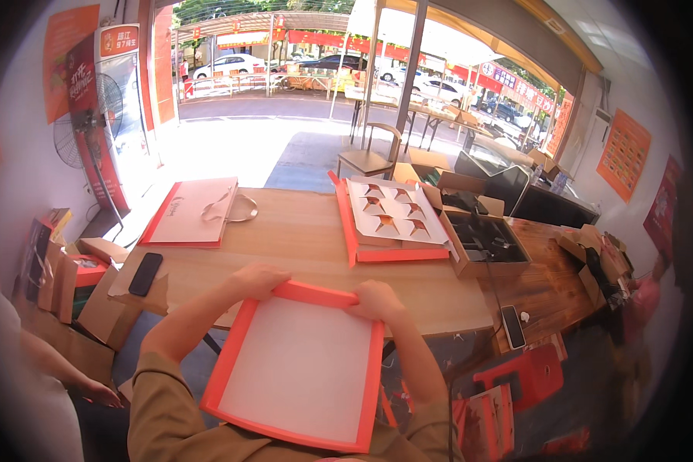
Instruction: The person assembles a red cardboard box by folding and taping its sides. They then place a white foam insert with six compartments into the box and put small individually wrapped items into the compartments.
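Gripping the orange-rimmed white box lid (296,368) — left hand (259,280), right hand (375,299) clamped on its far edge.

— Where's the lid (300,369)?
— At the surface's (300,239) near edge, held before the tray (393,212).
— And the bag (192,212)?
— Left of the tray; the box (487,245) right; the phone (145,273) near-left.

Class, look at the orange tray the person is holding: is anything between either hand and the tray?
No. The left hand and right hand both already grip the far edge of the orange tray, with nothing between them. The tray is tilted against the near edge of the wooden table.
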`<act>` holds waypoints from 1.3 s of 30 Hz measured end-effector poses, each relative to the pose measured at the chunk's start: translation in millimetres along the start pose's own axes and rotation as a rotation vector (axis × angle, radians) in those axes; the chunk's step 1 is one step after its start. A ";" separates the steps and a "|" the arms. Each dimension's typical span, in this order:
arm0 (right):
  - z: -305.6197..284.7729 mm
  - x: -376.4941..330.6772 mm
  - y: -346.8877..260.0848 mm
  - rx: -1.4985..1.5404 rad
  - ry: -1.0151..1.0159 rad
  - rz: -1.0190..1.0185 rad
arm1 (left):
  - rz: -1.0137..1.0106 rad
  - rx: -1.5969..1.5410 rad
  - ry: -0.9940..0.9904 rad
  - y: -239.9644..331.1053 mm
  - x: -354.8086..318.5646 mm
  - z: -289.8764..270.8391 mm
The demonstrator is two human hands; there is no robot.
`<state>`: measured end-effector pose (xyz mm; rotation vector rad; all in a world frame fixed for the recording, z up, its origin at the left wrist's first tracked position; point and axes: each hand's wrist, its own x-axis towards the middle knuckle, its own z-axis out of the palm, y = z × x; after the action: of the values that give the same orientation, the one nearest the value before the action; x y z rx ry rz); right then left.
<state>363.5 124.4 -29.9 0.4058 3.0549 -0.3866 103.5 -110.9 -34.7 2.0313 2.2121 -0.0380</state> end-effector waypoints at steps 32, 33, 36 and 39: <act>85.7 -45.7 -1.2 1.182 0.478 -0.106 | -0.819 -0.775 0.118 -64.4 -126.8 -7.8; 89.6 -42.9 -2.3 1.112 0.487 -0.089 | -0.730 -0.725 0.157 -62.4 -132.5 1.6; 98.6 -43.1 -6.0 0.981 0.523 -0.049 | -0.583 -0.638 0.232 -52.6 -153.9 23.1; 95.8 -47.8 -9.1 0.988 0.527 -0.044 | -0.648 -0.670 0.234 -33.7 -167.5 26.9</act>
<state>407.6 79.9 -117.2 0.5080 3.0600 -2.0885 85.7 -282.7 -44.1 0.9779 2.4531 0.7859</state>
